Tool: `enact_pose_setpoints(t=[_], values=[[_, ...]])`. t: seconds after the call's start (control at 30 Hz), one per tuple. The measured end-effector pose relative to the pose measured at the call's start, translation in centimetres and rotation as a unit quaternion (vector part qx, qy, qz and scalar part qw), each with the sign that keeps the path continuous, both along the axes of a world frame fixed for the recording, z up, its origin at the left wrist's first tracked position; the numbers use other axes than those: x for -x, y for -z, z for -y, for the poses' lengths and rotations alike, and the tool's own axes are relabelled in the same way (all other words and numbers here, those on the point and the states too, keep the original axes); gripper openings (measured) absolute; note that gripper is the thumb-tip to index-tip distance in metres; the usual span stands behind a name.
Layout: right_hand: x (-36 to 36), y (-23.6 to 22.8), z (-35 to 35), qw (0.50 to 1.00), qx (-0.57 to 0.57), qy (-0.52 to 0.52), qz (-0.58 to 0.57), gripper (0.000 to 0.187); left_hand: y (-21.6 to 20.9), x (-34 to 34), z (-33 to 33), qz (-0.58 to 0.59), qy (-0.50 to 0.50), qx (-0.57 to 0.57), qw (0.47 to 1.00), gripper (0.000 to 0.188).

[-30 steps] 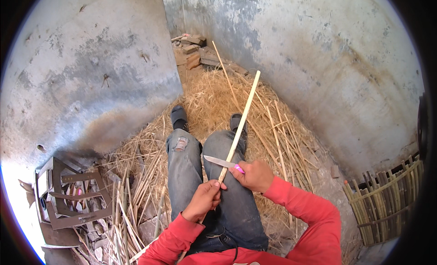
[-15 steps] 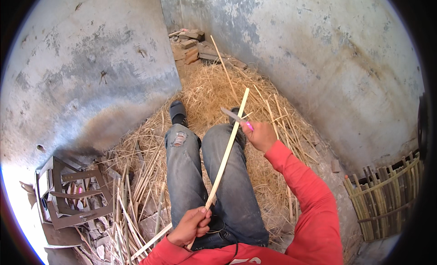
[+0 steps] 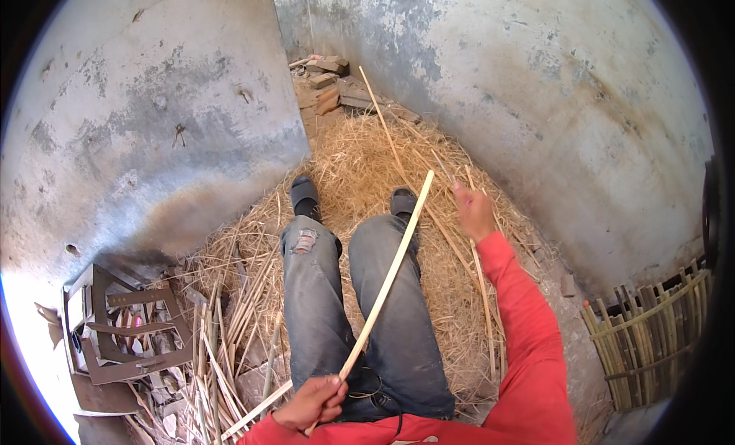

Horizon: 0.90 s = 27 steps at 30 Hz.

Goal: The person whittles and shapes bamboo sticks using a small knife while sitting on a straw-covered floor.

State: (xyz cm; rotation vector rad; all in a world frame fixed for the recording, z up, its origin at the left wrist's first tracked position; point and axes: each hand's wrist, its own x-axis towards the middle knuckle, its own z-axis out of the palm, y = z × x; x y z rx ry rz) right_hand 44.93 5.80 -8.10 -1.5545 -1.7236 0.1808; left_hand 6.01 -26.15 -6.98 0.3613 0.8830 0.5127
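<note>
A long pale bamboo strip [image 3: 392,277] slants over my jeans, its far end beyond my knees. Its near end is gripped by my left hand [image 3: 315,401], close to my lap. My right hand [image 3: 475,214] is raised to the right of the strip's far end, closed on a knife [image 3: 445,169] whose thin blade points up and left. Blade and strip are apart. Most of the knife's handle is hidden in my fingers, and that hand is slightly blurred.
Straw-like shavings [image 3: 356,150] and loose strips [image 3: 253,330] cover the floor around my legs. A brown broken frame [image 3: 138,366] lies at left, a slatted bamboo piece [image 3: 651,342] at right. Bricks [image 3: 328,101] lie near the far corner between worn walls [image 3: 536,101].
My right hand has moved right with the knife, off the strip. The strip's far end has swung slightly right and nearer, and my left hand has shifted a little down and left.
</note>
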Motion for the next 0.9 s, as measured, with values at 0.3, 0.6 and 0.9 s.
enact_pose_setpoints(t=[0.3, 0.6, 0.9], values=[[9.5, 0.0, 13.9, 0.957, -0.055, -0.266, 0.104, 0.045, 0.2, -2.1, -3.7, -0.061, 0.012, -0.073, 0.995, 0.034], [7.1, 0.3, 6.8, 0.979, -0.047, -0.181, 0.082, 0.051, -0.5, 0.9, 1.3, -0.098, 0.000, -0.057, 0.994, 0.035], [-10.3, 3.7, -6.1, 0.980, 0.007, 0.196, 0.028, 0.069, 3.6, 4.4, 6.7, -0.209, -0.061, -0.050, 0.975, 0.031]])
